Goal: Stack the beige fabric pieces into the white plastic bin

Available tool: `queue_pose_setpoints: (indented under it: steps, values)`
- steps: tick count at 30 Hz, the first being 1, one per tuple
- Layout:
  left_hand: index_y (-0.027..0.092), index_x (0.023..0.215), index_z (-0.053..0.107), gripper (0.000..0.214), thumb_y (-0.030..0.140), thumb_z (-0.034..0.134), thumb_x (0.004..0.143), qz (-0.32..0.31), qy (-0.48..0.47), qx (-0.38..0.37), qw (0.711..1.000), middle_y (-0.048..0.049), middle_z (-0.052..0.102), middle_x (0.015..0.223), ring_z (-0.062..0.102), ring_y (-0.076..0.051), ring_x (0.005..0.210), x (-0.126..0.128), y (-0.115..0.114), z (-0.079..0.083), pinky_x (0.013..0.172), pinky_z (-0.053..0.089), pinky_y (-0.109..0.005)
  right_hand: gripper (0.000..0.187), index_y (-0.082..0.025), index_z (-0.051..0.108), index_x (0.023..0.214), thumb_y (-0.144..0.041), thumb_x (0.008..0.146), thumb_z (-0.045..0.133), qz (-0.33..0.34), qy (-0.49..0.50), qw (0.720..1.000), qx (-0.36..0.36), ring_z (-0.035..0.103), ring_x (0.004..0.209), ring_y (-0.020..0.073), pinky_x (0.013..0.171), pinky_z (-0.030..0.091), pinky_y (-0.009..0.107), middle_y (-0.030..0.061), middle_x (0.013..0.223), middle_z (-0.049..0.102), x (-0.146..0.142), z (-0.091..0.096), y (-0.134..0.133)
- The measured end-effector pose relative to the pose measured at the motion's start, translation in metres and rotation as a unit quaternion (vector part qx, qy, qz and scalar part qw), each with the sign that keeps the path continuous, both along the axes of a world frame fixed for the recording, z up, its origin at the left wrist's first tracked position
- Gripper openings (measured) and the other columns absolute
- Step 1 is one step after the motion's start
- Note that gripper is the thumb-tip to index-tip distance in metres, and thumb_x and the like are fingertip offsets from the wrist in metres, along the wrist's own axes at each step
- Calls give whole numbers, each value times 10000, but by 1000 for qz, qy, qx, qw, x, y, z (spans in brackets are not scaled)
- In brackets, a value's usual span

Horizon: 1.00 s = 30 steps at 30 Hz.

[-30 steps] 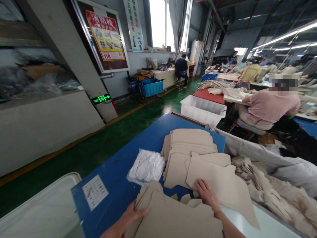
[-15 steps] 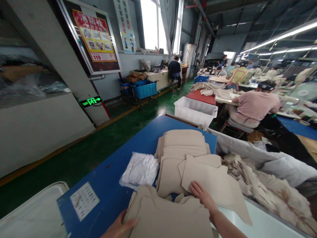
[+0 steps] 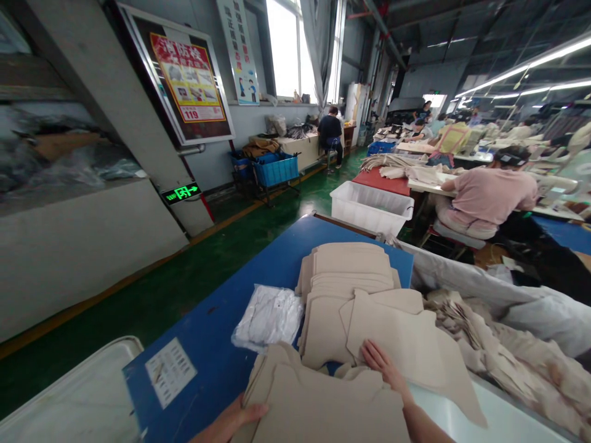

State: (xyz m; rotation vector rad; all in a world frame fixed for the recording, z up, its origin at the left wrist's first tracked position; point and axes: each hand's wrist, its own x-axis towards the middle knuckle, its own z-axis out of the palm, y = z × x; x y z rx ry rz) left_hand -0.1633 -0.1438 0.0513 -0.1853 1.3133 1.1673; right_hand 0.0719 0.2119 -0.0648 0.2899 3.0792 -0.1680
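Beige cut fabric pieces lie in overlapping stacks on a blue table (image 3: 217, 307). My left hand (image 3: 244, 415) grips the left edge of the nearest stack of fabric pieces (image 3: 323, 403), thumb on top and fingers hidden beneath. My right hand (image 3: 382, 363) rests flat, fingers stretched out, on a large fabric piece (image 3: 406, 341) to the right. Behind these, a further stack of fabric pieces (image 3: 348, 261) reaches toward the table's far end. Left of it lies a white packet in clear plastic (image 3: 270, 317).
A paper label (image 3: 170, 372) is stuck to the table's left part. On the right, a lined bin holds crumpled beige cloth (image 3: 512, 363). Beyond the table stands a white plastic crate (image 3: 372, 209), near a seated person in pink (image 3: 492, 191). A pale tub (image 3: 78, 394) borders the lower left.
The whole view has shifted slightly, so everything appears a little farther right and lower. Both hands keep their places on the fabric pieces.
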Motion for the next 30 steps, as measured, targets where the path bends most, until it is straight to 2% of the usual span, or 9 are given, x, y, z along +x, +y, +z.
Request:
queue_pose_setpoints:
  steps: [6,9,13,16,18,21,25,28,30]
  values:
    - [149,1286,453,1045,524,845,393,9,53,56,997,-142,690,1141,616,-357,1109,4,20,-16,920,522,-446,560,-214,394,1426,-216,877,502,-6,-39,999,-17,433,1331,253,1059,440,366,96,1460,437,9,-8,7]
    - [138,1303,447,986,490,810,457,-11,142,89,986,-144,660,1197,608,-341,1114,9,23,-15,945,499,-434,549,-214,402,1422,-199,880,485,-9,-44,999,-18,431,1332,263,1055,451,402,94,1461,434,12,-12,11]
    - [201,1338,440,903,326,760,503,-115,309,22,944,-84,641,1234,574,-325,1154,26,24,-2,1004,445,-404,538,-218,420,1413,-256,882,504,14,-44,999,-20,455,1314,268,1035,477,400,87,1445,454,18,-14,17]
    - [269,1343,442,888,214,712,499,-130,369,-8,920,-34,637,1233,564,-317,1159,34,28,0,1013,422,-389,556,-212,395,1427,-278,885,501,29,-28,999,-17,451,1317,263,1033,479,386,86,1449,450,23,-16,22]
    - [235,1339,430,927,202,736,465,-84,310,9,947,-60,616,1268,518,-326,1221,30,31,-7,1064,371,-397,571,-214,381,1434,-274,878,495,21,-20,999,-37,432,1331,271,1041,470,416,85,1462,431,25,-19,23]
    - [145,1322,385,1041,317,804,384,-9,133,62,989,-147,611,1266,507,-372,1235,11,34,-23,1047,398,-451,571,-236,432,1407,-261,843,516,-40,-43,989,-139,390,1354,301,1083,411,479,76,1470,414,23,-16,21]
    - [127,1313,365,1063,447,817,406,6,22,89,996,-159,692,1110,632,-380,1055,-10,30,-35,903,503,-487,561,-250,481,1374,-289,819,549,-135,-20,952,-273,332,1384,316,1145,306,440,53,1484,392,15,6,9]
    - [141,1320,372,1029,426,841,449,16,-2,97,995,-139,709,1073,635,-355,1061,-12,26,-31,919,499,-456,525,-288,519,1343,-313,819,548,-199,20,910,-362,311,1400,287,1170,239,396,14,1482,403,10,26,0]
    - [153,1334,365,1022,412,847,471,23,-10,100,995,-131,707,1083,627,-348,1081,-11,24,-26,927,497,-450,539,-281,522,1341,-331,805,557,-204,11,905,-374,291,1410,277,1176,213,391,15,1488,392,7,36,-3]
